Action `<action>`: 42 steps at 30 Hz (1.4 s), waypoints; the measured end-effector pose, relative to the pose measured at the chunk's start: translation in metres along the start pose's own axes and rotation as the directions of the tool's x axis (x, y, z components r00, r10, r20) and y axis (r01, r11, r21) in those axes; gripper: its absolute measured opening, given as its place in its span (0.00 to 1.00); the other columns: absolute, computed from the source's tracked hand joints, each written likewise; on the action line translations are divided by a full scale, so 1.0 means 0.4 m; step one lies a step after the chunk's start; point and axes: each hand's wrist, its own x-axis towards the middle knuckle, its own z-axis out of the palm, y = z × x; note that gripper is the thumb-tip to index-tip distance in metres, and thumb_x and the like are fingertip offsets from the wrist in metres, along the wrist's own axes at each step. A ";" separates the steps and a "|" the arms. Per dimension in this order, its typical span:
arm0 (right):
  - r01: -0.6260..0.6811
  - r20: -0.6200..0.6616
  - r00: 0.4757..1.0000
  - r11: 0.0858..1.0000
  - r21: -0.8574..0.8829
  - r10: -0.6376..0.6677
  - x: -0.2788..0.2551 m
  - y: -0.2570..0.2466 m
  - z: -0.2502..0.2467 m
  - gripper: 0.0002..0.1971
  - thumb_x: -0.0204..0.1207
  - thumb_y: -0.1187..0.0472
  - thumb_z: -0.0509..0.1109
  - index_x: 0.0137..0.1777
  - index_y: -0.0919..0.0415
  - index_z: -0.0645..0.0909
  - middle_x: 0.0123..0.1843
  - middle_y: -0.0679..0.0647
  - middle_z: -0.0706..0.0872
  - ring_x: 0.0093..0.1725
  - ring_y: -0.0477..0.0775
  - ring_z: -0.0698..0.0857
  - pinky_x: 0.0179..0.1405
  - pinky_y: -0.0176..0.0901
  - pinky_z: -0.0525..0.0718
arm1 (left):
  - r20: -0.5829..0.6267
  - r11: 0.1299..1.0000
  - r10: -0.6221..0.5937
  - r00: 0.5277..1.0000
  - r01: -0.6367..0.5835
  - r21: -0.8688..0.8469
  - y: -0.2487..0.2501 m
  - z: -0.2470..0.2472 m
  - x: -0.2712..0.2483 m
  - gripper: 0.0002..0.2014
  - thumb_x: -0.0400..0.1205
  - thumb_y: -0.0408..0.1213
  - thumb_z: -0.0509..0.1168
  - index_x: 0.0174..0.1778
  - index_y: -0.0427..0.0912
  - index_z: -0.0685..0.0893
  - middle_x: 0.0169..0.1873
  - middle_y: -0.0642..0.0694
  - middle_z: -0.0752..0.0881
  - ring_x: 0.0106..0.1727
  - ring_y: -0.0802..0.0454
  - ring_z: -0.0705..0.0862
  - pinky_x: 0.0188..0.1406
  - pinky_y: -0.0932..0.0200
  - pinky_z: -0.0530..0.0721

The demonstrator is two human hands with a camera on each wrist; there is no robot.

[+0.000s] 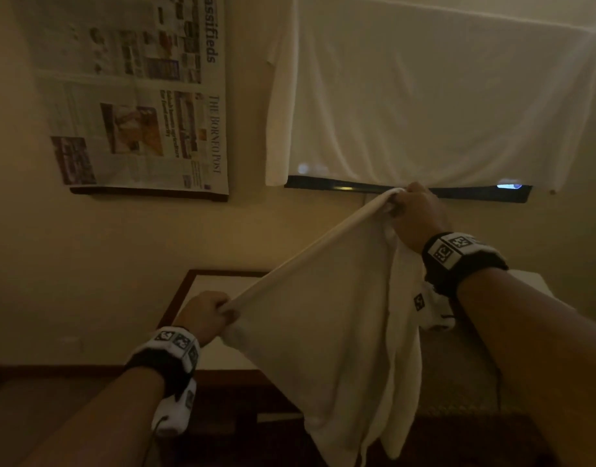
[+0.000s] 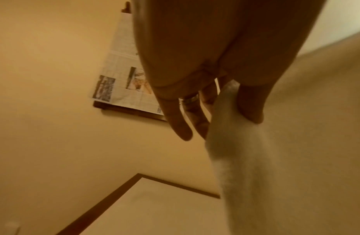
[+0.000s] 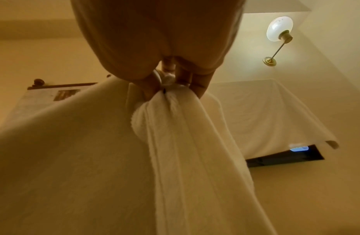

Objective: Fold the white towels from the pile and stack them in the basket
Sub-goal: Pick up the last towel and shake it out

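Note:
A white towel (image 1: 326,332) hangs in the air in front of me, its top edge stretched taut between my two hands. My left hand (image 1: 210,311) pinches the lower left corner; in the left wrist view the thumb and fingers (image 2: 251,105) clamp the towel's edge (image 2: 235,159). Higher and to the right, my right hand (image 1: 414,207) grips the other corner, and the right wrist view shows that bunched corner (image 3: 170,101) held between thumb and fingers. The rest of the towel drapes down below the hands. No pile and no basket are in view.
A newspaper (image 1: 138,96) hangs on the cream wall at the upper left. A white sheet (image 1: 441,89) covers a dark screen (image 1: 407,192) at the upper right. A dark-framed white surface (image 1: 219,284) lies below, behind the towel. A wall lamp (image 3: 278,31) glows.

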 end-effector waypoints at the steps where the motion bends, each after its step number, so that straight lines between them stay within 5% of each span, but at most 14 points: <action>1: -0.009 0.009 1.000 1.000 -0.007 0.009 -0.014 0.014 0.012 0.11 0.79 0.60 0.67 0.59 0.57 0.85 0.57 0.56 0.77 0.51 0.64 0.81 0.44 0.44 0.72 | -0.018 1.000 0.009 1.000 -0.010 -0.021 -0.013 -0.018 0.003 0.16 0.83 0.41 0.68 0.28 0.48 0.80 0.29 0.49 0.81 0.32 0.53 0.78 0.31 0.58 0.70; 6: -0.151 0.074 0.986 0.988 0.041 0.148 -0.062 0.076 0.052 0.12 0.78 0.63 0.66 0.59 0.58 0.84 0.58 0.61 0.78 0.54 0.68 0.81 0.46 0.44 0.71 | -0.143 0.991 0.122 0.982 -0.127 -0.029 -0.025 -0.058 0.001 0.10 0.86 0.41 0.64 0.42 0.60 0.87 0.44 0.56 0.86 0.46 0.57 0.82 0.46 0.55 0.77; 9: -0.226 0.079 0.971 0.974 0.024 0.223 -0.058 0.109 0.062 0.13 0.80 0.62 0.64 0.62 0.56 0.84 0.60 0.62 0.78 0.55 0.71 0.81 0.47 0.46 0.70 | -0.296 0.929 0.104 0.950 -0.199 -0.313 0.021 -0.049 -0.005 0.12 0.84 0.40 0.67 0.44 0.63 0.92 0.46 0.56 0.90 0.51 0.56 0.85 0.52 0.54 0.82; 11: -0.269 0.070 0.961 0.963 0.006 0.268 -0.053 0.129 0.061 0.14 0.80 0.61 0.64 0.62 0.56 0.84 0.60 0.63 0.78 0.55 0.71 0.81 0.47 0.46 0.70 | -0.274 0.855 0.070 0.959 -0.199 -0.479 0.047 -0.058 -0.013 0.08 0.80 0.53 0.70 0.36 0.64 0.92 0.39 0.59 0.91 0.45 0.56 0.87 0.48 0.56 0.83; 12: -0.287 0.065 0.956 0.958 -0.003 0.286 -0.050 0.138 0.058 0.14 0.80 0.60 0.64 0.62 0.56 0.84 0.59 0.63 0.78 0.55 0.71 0.81 0.46 0.46 0.70 | -0.194 0.861 0.108 0.975 -0.189 -0.472 0.049 -0.065 -0.014 0.16 0.75 0.65 0.69 0.33 0.58 0.91 0.34 0.58 0.89 0.40 0.56 0.85 0.45 0.57 0.81; 13: -0.300 0.060 0.952 0.954 -0.004 0.300 -0.047 0.145 0.056 0.14 0.80 0.60 0.64 0.62 0.56 0.84 0.58 0.63 0.78 0.55 0.71 0.81 0.46 0.46 0.71 | -0.073 0.913 0.148 0.986 -0.165 -0.372 0.044 -0.074 -0.013 0.26 0.69 0.74 0.65 0.31 0.53 0.89 0.31 0.58 0.86 0.36 0.57 0.82 0.45 0.56 0.79; 15: -0.305 0.062 0.950 0.952 -0.001 0.305 -0.043 0.148 0.054 0.13 0.79 0.60 0.64 0.60 0.57 0.85 0.58 0.64 0.78 0.54 0.71 0.82 0.46 0.46 0.71 | 0.157 0.978 0.062 0.986 -0.091 0.187 0.034 -0.084 -0.013 0.30 0.70 0.78 0.58 0.32 0.54 0.85 0.36 0.61 0.83 0.43 0.57 0.80 0.55 0.46 0.74; 16: -0.291 0.071 0.954 0.957 -0.006 0.291 -0.043 0.145 0.056 0.12 0.79 0.60 0.64 0.59 0.58 0.85 0.59 0.63 0.78 0.54 0.71 0.82 0.46 0.45 0.70 | 0.149 0.872 -0.022 0.989 -0.054 0.487 0.034 -0.086 -0.014 0.25 0.73 0.75 0.57 0.34 0.57 0.82 0.39 0.61 0.82 0.47 0.55 0.80 0.60 0.41 0.70; 18: -0.239 0.093 0.966 0.971 -0.025 0.240 -0.048 0.133 0.064 0.11 0.79 0.61 0.65 0.57 0.59 0.85 0.58 0.61 0.77 0.53 0.69 0.82 0.46 0.45 0.70 | -0.016 0.725 -0.065 0.998 0.058 0.686 0.039 -0.084 -0.018 0.19 0.79 0.69 0.56 0.35 0.58 0.78 0.38 0.60 0.82 0.48 0.52 0.80 0.64 0.39 0.63; 24: -0.222 0.092 0.970 0.974 -0.036 0.224 -0.098 0.119 0.099 0.11 0.81 0.58 0.63 0.56 0.60 0.84 0.59 0.60 0.78 0.53 0.67 0.82 0.47 0.48 0.75 | -0.485 0.972 0.019 0.874 0.098 0.214 -0.037 -0.038 -0.012 0.06 0.82 0.43 0.68 0.42 0.46 0.86 0.34 0.45 0.87 0.37 0.40 0.84 0.34 0.53 0.78; 28: -0.220 0.146 0.965 0.975 0.005 0.217 -0.151 0.109 0.143 0.09 0.80 0.59 0.64 0.56 0.58 0.84 0.56 0.56 0.77 0.51 0.63 0.81 0.46 0.49 0.78 | -0.664 0.986 -0.150 0.733 0.063 -0.153 -0.026 -0.027 -0.023 0.06 0.81 0.39 0.69 0.51 0.44 0.87 0.40 0.45 0.87 0.41 0.45 0.84 0.39 0.54 0.80; 33: -0.215 0.281 0.944 0.969 0.124 0.173 -0.218 0.095 0.227 0.10 0.75 0.64 0.67 0.53 0.55 0.85 0.55 0.55 0.79 0.51 0.67 0.83 0.47 0.48 0.78 | -0.545 0.917 -0.398 0.738 0.299 -0.265 -0.096 -0.035 -0.014 0.10 0.83 0.37 0.65 0.46 0.35 0.89 0.43 0.33 0.89 0.47 0.34 0.86 0.39 0.49 0.76; 36: -0.211 0.385 0.917 0.947 0.242 0.106 -0.269 0.098 0.292 0.11 0.75 0.71 0.68 0.53 0.62 0.87 0.56 0.60 0.85 0.56 0.66 0.84 0.54 0.49 0.81 | -0.461 0.828 -0.556 0.692 0.414 -0.378 -0.164 -0.029 -0.031 0.09 0.81 0.35 0.65 0.49 0.37 0.89 0.47 0.34 0.89 0.48 0.34 0.85 0.49 0.42 0.83; 42: -0.487 0.420 0.831 0.842 0.233 0.364 -0.396 0.178 0.376 0.15 0.76 0.73 0.67 0.60 0.62 0.86 0.56 0.62 0.88 0.58 0.65 0.84 0.57 0.49 0.80 | -0.295 0.671 -0.739 0.605 0.623 -0.402 -0.296 -0.017 -0.118 0.17 0.85 0.39 0.63 0.69 0.38 0.82 0.67 0.34 0.83 0.65 0.30 0.81 0.70 0.40 0.77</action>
